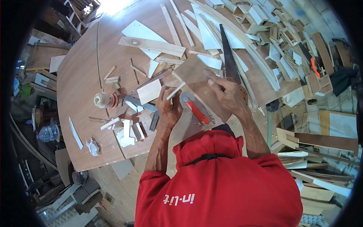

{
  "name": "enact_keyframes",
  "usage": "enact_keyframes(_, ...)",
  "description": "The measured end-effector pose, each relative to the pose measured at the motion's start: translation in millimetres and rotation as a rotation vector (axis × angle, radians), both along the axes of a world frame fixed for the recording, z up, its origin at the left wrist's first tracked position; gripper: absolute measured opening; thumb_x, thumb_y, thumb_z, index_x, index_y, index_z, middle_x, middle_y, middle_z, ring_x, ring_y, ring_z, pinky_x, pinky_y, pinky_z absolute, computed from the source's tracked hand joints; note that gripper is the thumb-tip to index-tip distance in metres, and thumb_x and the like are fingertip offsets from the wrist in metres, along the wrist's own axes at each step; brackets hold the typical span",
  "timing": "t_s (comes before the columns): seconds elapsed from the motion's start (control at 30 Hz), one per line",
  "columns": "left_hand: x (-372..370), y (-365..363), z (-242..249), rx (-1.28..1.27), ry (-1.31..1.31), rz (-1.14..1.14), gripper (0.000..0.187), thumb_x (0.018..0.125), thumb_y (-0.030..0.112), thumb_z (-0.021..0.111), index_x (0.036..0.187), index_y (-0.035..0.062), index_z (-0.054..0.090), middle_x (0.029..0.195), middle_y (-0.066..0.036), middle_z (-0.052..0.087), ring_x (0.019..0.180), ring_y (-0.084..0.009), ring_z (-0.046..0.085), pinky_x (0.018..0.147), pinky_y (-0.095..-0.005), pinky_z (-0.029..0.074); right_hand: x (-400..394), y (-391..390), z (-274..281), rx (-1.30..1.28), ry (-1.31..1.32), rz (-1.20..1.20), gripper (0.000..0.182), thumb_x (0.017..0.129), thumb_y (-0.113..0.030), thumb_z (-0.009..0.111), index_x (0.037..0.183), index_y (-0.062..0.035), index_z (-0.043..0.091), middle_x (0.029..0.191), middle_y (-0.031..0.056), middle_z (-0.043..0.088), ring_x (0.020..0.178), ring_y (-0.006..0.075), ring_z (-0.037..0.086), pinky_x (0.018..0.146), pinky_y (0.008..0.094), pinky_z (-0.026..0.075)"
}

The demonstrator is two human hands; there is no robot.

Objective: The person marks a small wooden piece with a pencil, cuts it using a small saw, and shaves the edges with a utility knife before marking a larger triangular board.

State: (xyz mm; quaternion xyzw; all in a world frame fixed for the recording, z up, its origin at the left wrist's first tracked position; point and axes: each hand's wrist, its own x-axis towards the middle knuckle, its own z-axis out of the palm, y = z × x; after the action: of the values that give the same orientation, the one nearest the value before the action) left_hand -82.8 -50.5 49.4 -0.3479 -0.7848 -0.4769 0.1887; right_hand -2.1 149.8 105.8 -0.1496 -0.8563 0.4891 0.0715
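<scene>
The left hand is clenched around a thin white stick, whose tip touches a plywood piece at the round table's near edge. The right hand grips that piece. A capped white jar stands nearby (contents unseen).

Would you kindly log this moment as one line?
left hand: holds white strip; right hand: on plywood piece; red cutter: between them
</scene>
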Motion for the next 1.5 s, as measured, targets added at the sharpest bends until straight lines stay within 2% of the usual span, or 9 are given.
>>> enact_keyframes(0.13, 9, -2, -8, 0.031, -0.088, -0.057, 0.024, 0.078, -0.010, 0.061, 0.097, 0.0016, 0.050, 0.078, -0.011, 0.057, 0.065, -0.0246, 0.057, 0.055, -0.0328, 0.045, 8, 32, -20, 0.108, -0.109, -0.028, 0.032, 0.091, -0.028, 0.056, 0.121, -0.0191, 0.062, 0.097, 0.0130, 0.069, 0.060, 0.0140, 0.060, 0.057, 0.0324, 0.047)
enact_keyframes(0.2, 15, -3, -9, 0.242, -0.403, -0.061, 0.022, 0.081, -0.008, 0.060, 0.097, 0.0013, 0.050, 0.081, -0.010, 0.058, 0.067, -0.0205, 0.058, 0.056, -0.0300, 0.046, 19, 58, -11, 0.267, -0.539, -0.106, 0.037, 0.093, -0.030, 0.055, 0.127, -0.0160, 0.058, 0.093, 0.0146, 0.068, 0.075, 0.0114, 0.060, 0.067, 0.0270, 0.048)
enact_keyframes(0.3, 17, -7, -12, 0.438, -0.800, -0.117, 0.014, 0.087, -0.002, 0.056, 0.100, 0.0013, 0.049, 0.088, -0.006, 0.061, 0.073, -0.0107, 0.059, 0.061, -0.0241, 0.050, 50, 97, -73, -0.181, -0.040, -0.334, 0.048, 0.092, -0.032, 0.056, 0.132, -0.0062, 0.052, 0.117, 0.0188, 0.061, 0.105, 0.0200, 0.059, 0.091, 0.0277, 0.043)
enact_keyframes(0.4, 21, -9, -27, 0.435, -0.998, -0.137, 0.022, 0.087, 0.000, 0.056, 0.108, 0.0028, 0.051, 0.094, -0.007, 0.064, 0.073, -0.0106, 0.059, 0.062, -0.0260, 0.051, 66, 125, -95, 0.030, -0.041, -0.537, 0.053, 0.090, -0.037, 0.055, 0.129, -0.0009, 0.053, 0.124, 0.0203, 0.057, 0.117, 0.0327, 0.054, 0.101, 0.0325, 0.039)
enact_keyframes(0.5, 32, -1, -23, 0.508, -1.178, -0.144, 0.029, 0.085, -0.003, 0.055, 0.113, 0.0027, 0.051, 0.095, -0.006, 0.064, 0.077, -0.0104, 0.060, 0.062, -0.0253, 0.050, 77, 163, -142, 0.356, 0.011, -0.663, 0.054, 0.089, -0.037, 0.056, 0.127, 0.0012, 0.053, 0.118, 0.0228, 0.060, 0.114, 0.0348, 0.056, 0.098, 0.0369, 0.041)
enact_keyframes(0.83, 59, -1, -34, 0.429, -1.318, -0.057, 0.021, 0.087, 0.018, 0.067, 0.099, 0.0017, 0.062, 0.085, 0.001, 0.062, 0.070, -0.0058, 0.053, 0.063, -0.0214, 0.041, 63, 218, -144, 0.225, -0.170, -0.495, 0.046, 0.090, -0.035, 0.049, 0.118, 0.0002, 0.058, 0.110, 0.0294, 0.060, 0.106, 0.0439, 0.056, 0.090, 0.0455, 0.044)
enact_keyframes(1.1, 66, -4, -39, 0.318, -1.179, -0.041, 0.026, 0.094, 0.026, 0.055, 0.104, 0.0021, 0.062, 0.074, 0.003, 0.054, 0.066, -0.0055, 0.048, 0.059, -0.0214, 0.037, 54, 197, -137, 0.850, -0.119, -0.626, 0.040, 0.088, -0.032, 0.056, 0.116, -0.0034, 0.060, 0.090, 0.0262, 0.060, 0.095, 0.0402, 0.057, 0.087, 0.0463, 0.045)
enact_keyframes(1.33, 72, -16, -45, 0.344, -1.236, 0.042, 0.040, 0.097, 0.033, 0.047, 0.107, -0.0039, 0.058, 0.066, 0.000, 0.047, 0.063, -0.0097, 0.046, 0.060, -0.0263, 0.039, -1, 98, -106, 0.306, 0.035, -0.170, 0.025, 0.083, -0.021, 0.057, 0.102, -0.0065, 0.065, 0.085, 0.0150, 0.062, 0.093, 0.0325, 0.060, 0.082, 0.0415, 0.049)
enact_keyframes(1.5, 76, -25, -48, 0.414, -1.256, 0.080, 0.042, 0.098, 0.035, 0.046, 0.109, -0.0043, 0.057, 0.065, 0.000, 0.045, 0.060, -0.0098, 0.045, 0.059, -0.0257, 0.039, -47, 23, -139, 0.385, 0.072, 0.009, 0.030, 0.082, -0.026, 0.057, 0.104, -0.0068, 0.062, 0.099, 0.0189, 0.060, 0.095, 0.0358, 0.059, 0.082, 0.0444, 0.048)
